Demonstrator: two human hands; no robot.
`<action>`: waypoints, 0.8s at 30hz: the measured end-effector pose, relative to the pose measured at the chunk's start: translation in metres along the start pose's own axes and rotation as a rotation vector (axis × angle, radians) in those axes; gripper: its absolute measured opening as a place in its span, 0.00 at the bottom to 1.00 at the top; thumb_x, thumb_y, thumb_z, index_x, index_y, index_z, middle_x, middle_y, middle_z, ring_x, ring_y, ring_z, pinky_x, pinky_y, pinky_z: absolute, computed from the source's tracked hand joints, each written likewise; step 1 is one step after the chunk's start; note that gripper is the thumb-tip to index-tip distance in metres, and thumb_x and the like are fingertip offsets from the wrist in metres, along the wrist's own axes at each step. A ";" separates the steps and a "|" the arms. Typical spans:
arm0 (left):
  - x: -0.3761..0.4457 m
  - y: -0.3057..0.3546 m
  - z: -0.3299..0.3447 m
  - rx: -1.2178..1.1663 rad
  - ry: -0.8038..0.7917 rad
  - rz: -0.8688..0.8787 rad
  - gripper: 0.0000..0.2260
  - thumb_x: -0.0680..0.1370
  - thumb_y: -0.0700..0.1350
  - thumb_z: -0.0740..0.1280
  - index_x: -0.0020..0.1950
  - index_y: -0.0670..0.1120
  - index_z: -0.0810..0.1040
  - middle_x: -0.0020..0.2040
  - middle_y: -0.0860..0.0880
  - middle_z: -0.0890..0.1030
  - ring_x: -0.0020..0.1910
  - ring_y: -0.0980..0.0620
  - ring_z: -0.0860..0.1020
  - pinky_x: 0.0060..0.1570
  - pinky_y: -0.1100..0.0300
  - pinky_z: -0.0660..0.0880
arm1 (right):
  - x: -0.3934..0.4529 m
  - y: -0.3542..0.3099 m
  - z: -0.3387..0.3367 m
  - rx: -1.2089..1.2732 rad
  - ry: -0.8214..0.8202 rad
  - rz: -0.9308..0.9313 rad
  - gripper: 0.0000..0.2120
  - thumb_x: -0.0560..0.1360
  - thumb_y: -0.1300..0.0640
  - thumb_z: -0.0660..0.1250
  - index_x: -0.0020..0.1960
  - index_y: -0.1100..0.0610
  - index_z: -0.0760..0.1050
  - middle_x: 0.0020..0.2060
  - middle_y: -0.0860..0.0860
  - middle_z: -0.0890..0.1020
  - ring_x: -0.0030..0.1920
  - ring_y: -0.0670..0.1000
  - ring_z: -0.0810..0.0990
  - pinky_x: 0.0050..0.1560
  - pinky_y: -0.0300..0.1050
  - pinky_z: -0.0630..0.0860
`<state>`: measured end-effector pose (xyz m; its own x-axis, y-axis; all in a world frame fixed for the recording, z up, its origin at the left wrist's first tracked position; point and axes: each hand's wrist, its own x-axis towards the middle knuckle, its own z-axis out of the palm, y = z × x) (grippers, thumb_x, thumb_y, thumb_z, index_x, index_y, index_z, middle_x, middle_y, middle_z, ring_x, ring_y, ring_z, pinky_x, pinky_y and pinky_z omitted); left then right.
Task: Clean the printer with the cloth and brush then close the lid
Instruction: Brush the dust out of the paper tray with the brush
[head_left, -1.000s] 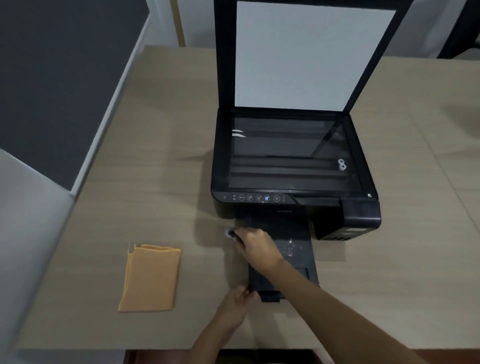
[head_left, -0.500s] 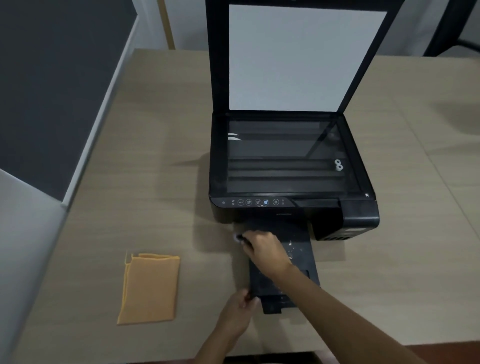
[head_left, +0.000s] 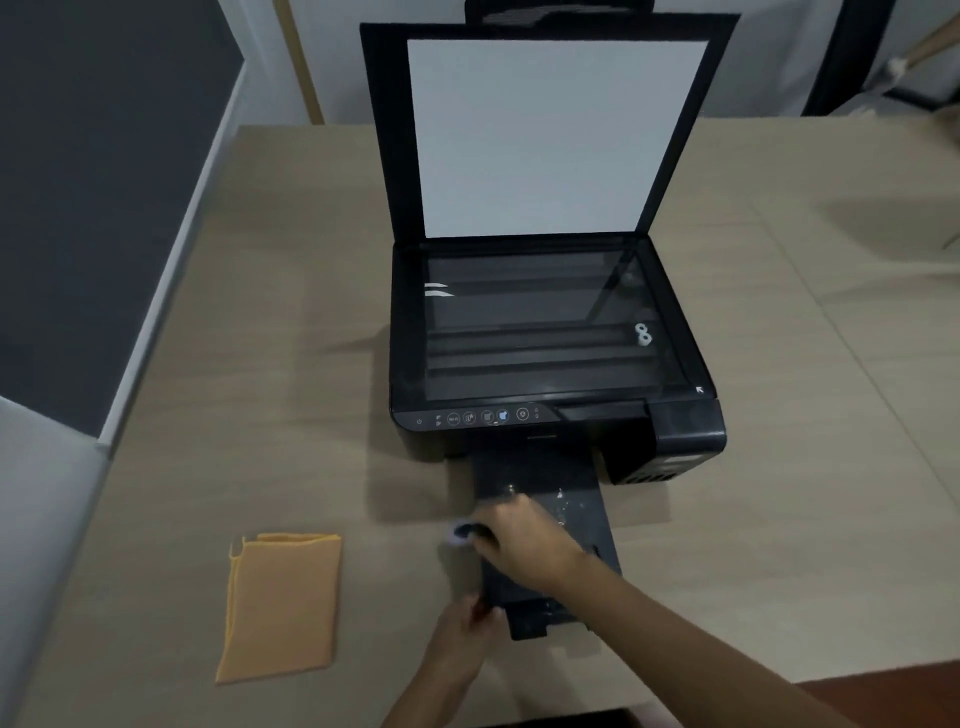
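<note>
Orange cloth (head_left: 283, 605) is laid left of the left hand (head_left: 467, 631); a brush (head_left: 464, 532) is gripped in the right hand (head_left: 524, 540).

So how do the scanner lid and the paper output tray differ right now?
The scanner lid stands raised behind the glass, while the output tray lies flat, pulled out in front. The lid shows a clean white inner panel; the tray is black with pale specks. The right hand works over the tray; nothing touches the lid. Both belong to the black printer.
</note>
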<state>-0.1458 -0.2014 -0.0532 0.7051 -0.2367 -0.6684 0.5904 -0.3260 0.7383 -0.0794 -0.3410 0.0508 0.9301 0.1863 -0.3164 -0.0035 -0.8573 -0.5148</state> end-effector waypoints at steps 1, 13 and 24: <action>0.001 0.000 -0.001 -0.022 -0.004 0.023 0.10 0.78 0.33 0.62 0.58 0.35 0.78 0.55 0.38 0.83 0.51 0.50 0.77 0.50 0.60 0.72 | -0.011 0.008 -0.004 0.029 0.098 0.017 0.10 0.77 0.55 0.62 0.54 0.56 0.79 0.45 0.56 0.85 0.44 0.56 0.83 0.45 0.50 0.80; 0.002 0.004 0.006 -0.015 0.099 0.027 0.10 0.79 0.33 0.60 0.57 0.41 0.77 0.48 0.45 0.84 0.47 0.49 0.78 0.42 0.64 0.77 | -0.005 -0.022 0.042 0.184 0.057 0.261 0.16 0.80 0.49 0.57 0.49 0.59 0.79 0.43 0.58 0.85 0.39 0.55 0.81 0.37 0.41 0.72; 0.003 0.002 0.006 0.153 0.014 0.173 0.09 0.80 0.32 0.59 0.55 0.40 0.76 0.49 0.41 0.82 0.48 0.47 0.79 0.54 0.59 0.74 | -0.039 0.007 0.020 0.142 0.147 0.443 0.11 0.80 0.53 0.59 0.53 0.57 0.77 0.43 0.57 0.84 0.43 0.56 0.83 0.40 0.45 0.77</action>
<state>-0.1446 -0.2081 -0.0543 0.7967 -0.2883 -0.5312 0.3947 -0.4174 0.8185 -0.1227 -0.3442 0.0439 0.8701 -0.2602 -0.4185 -0.4508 -0.7632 -0.4628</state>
